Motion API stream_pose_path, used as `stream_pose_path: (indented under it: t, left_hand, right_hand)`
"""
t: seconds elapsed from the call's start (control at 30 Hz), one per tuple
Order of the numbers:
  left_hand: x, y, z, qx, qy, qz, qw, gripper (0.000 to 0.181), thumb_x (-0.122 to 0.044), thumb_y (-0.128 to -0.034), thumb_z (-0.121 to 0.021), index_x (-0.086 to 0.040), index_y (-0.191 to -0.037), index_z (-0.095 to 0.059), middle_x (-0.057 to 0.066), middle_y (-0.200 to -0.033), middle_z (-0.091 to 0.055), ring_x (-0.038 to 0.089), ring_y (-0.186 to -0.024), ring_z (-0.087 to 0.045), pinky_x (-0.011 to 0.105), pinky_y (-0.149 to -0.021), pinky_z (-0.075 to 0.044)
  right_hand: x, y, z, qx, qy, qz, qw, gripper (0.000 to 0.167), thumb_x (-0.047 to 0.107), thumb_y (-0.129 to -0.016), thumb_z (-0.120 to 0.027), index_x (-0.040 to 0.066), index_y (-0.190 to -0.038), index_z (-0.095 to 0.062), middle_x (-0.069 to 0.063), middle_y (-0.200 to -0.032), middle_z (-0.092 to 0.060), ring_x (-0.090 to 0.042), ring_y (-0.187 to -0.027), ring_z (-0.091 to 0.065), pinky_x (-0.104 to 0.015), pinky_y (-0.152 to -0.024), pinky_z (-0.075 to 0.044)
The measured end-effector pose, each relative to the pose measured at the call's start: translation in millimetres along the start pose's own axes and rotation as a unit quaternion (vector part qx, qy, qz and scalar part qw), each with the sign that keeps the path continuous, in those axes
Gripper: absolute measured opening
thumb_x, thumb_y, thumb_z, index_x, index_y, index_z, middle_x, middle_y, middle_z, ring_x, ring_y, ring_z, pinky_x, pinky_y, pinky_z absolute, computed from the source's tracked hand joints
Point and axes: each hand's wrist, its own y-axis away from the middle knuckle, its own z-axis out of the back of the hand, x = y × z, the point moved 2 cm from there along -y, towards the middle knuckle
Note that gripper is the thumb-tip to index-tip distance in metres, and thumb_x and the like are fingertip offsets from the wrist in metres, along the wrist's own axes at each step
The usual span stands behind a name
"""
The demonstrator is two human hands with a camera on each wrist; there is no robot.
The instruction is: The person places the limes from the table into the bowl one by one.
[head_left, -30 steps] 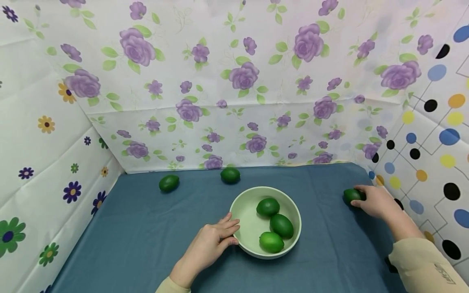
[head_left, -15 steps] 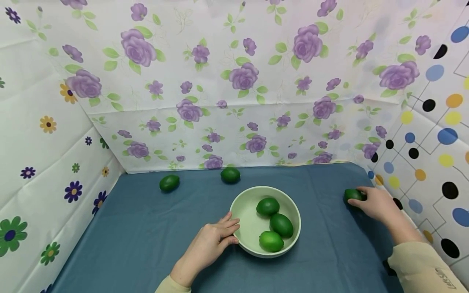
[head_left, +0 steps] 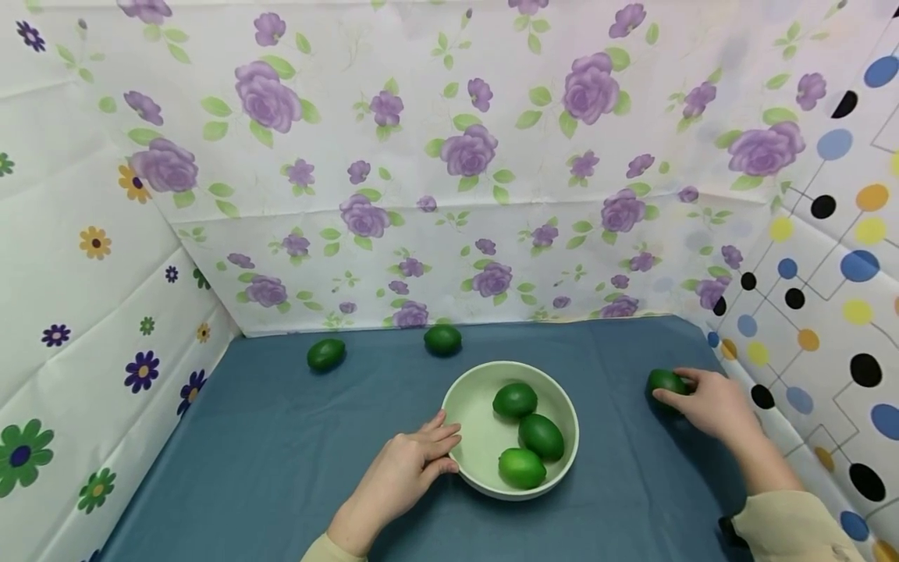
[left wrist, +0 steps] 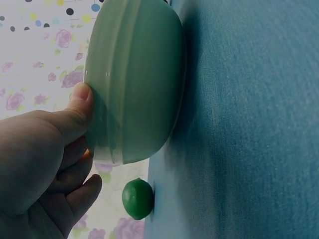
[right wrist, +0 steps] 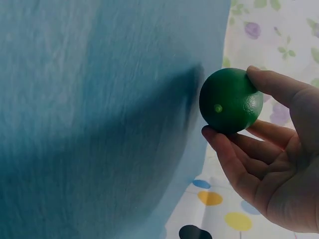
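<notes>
— Condition of the held lime [right wrist: 229, 102]?
— Dark green, glossy, rounded, with a small pale nub at one end. The right hand [head_left: 716, 406] pinches it, thumb opposite fingers, toward the right side of the worktop [head_left: 611, 515]; whether it touches the blue cloth [head_left: 267, 460], I cannot tell.
— And the bowl [left wrist: 137, 84]?
— Pale green, glossy, round. The left hand [head_left: 403, 468] grips its rim. Three limes [head_left: 541, 437] lie inside, one brighter. The cloth is fine-textured, faintly creased.

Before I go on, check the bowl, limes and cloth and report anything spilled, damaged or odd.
Nothing looks spilled or damaged. The bowl stands upright on the cloth. One mild oddity: the front lime inside it looks a brighter green than the other limes in the head view.
</notes>
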Motion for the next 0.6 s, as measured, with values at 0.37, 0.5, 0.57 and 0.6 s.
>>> stream_pose_path:
  t: [0.37,0.5,0.57,0.6]
  left_hand:
    - [-1.1,-0.3,-0.2,0.004,-0.001,0.003,1.0,0.047,-0.032,-0.0981,-0.074,-0.006,-0.138,-0.074,0.004,-0.144,-0.067,0.028,-0.145,-0.053,0.047,-0.105,-0.059]
    - [-0.5,-0.6,-0.2,0.001,-0.002,0.001,1.0,0.047,-0.032,-0.0972,-0.076,-0.006,-0.137,-0.074,0.005,-0.144,-0.068,0.029,-0.144,-0.053,0.046,-0.104,-0.059]
    - [0.2,-0.8,-0.3,0.001,-0.003,0.001,1.0,0.048,-0.031,-0.0967,-0.076,-0.006,-0.137,-0.074,0.005,-0.144,-0.067,0.029,-0.145,-0.053,0.046,-0.105,-0.059]
    - [0.5,-1.0,-0.1,0.002,-0.003,0.001,1.0,0.048,-0.031,-0.0964,-0.077,-0.006,-0.137,-0.074,0.005,-0.144,-0.067,0.029,-0.145,-0.053,0.046,-0.105,-0.059]
  right_hand:
    - [38,18.2,-1,-0.03,-0.058,0.003,0.9979,0.09,0.068,-0.097,-0.069,-0.007,-0.147,-0.06,-0.032,-0.119,-0.073,-0.043,-0.099,-0.074,-0.051,-0.067,-0.063]
    - [58,23.8,1,-0.033,-0.077,0.008,0.9964,0.089,0.069,-0.096,-0.07,-0.003,-0.148,-0.062,-0.028,-0.12,-0.075,-0.043,-0.106,-0.074,-0.053,-0.073,-0.064]
    - [68,26.5,2,-0.034,-0.087,0.013,0.9955,0.088,0.069,-0.095,-0.071,-0.001,-0.148,-0.062,-0.027,-0.122,-0.075,-0.042,-0.109,-0.074,-0.053,-0.076,-0.064]
    - [74,27.8,2,-0.035,-0.092,0.015,0.995,0.088,0.069,-0.095,-0.072,0.0,-0.148,-0.062,-0.026,-0.122,-0.075,-0.042,-0.11,-0.074,-0.053,-0.077,-0.065]
